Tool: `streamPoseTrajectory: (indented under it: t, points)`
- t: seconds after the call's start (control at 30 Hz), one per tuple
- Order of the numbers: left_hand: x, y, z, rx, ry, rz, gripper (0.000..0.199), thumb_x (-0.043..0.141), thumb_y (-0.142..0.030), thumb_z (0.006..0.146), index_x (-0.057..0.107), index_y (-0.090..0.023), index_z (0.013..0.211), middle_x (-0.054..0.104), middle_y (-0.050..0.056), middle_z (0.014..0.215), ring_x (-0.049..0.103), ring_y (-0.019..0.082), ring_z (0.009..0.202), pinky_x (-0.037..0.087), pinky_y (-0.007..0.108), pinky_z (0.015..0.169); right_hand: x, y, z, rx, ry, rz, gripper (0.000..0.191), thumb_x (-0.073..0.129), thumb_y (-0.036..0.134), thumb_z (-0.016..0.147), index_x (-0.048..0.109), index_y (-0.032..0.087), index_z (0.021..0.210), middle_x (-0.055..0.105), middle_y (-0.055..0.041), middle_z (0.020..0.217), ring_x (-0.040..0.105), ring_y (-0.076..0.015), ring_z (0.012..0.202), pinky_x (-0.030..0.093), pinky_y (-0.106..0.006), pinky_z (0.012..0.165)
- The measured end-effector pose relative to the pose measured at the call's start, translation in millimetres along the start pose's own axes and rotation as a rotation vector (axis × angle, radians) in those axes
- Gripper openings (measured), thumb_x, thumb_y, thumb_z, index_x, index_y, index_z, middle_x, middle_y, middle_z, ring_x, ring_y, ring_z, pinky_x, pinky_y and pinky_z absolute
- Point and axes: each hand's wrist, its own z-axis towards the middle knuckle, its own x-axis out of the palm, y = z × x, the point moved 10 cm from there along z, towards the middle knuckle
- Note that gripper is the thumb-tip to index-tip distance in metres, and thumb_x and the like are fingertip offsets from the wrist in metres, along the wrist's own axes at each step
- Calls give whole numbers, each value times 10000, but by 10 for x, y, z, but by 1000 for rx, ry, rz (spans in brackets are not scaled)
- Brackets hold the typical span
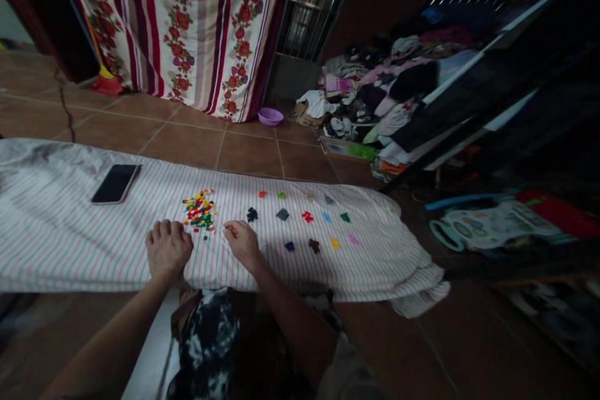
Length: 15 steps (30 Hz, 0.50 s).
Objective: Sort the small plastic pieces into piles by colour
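My left hand [169, 246] rests palm down on the striped cloth [117, 256], its fingers lying against the fabric. Just beyond it is a loose pile of tiny mixed-colour pieces [200, 211], mostly red, yellow, green and white. To the right of the pile, my right hand [242, 242] is closed in a pinch; what sits between the fingertips is too small to name. Small single-colour clusters lie in rows farther right, among them a black cluster [252, 214], a grey cluster [282, 214], a red cluster [307, 217], a brown cluster [314, 245] and a yellow cluster [334, 242].
A dark-screened phone [116, 184] lies on the cloth at the left. Beyond the cloth are a floral curtain [187, 31], a purple basin [270, 116] and a red-and-yellow broom [107, 81] on the tiled floor. Heaped clothes [375, 87] fill the back right.
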Motion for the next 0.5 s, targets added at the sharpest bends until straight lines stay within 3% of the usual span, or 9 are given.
streamPoseTrajectory:
  t: [0.1, 0.23, 0.5]
  points:
    - [-27, -15, -5, -3, 11, -4, 343, 330, -310, 881, 607, -138, 987, 598, 154, 1063, 484, 307, 1152, 351, 428, 945, -271, -53, 20, -18, -73, 47, 205, 552, 197, 842, 713, 242, 961, 686, -17, 907, 637, -141, 818, 499, -259, 792]
    - [-60, -31, -6, -3, 33, -15, 341, 318, -297, 883, 595, -137, 1002, 597, 174, 1058, 500, 317, 1120, 365, 443, 934, -799, -267, 57, -35, -195, 136, 218, 528, 213, 816, 716, 216, 925, 680, -36, 881, 642, -148, 794, 516, -261, 752]
    - [-66, -42, -14, 2, 48, -82, 350, 329, -293, 867, 602, -126, 1009, 592, 207, 1071, 510, 365, 1114, 389, 495, 910, -2126, -1319, -75, 224, -454, 130, 294, 521, 350, 744, 679, 180, 925, 701, -47, 828, 654, -177, 758, 535, -298, 733]
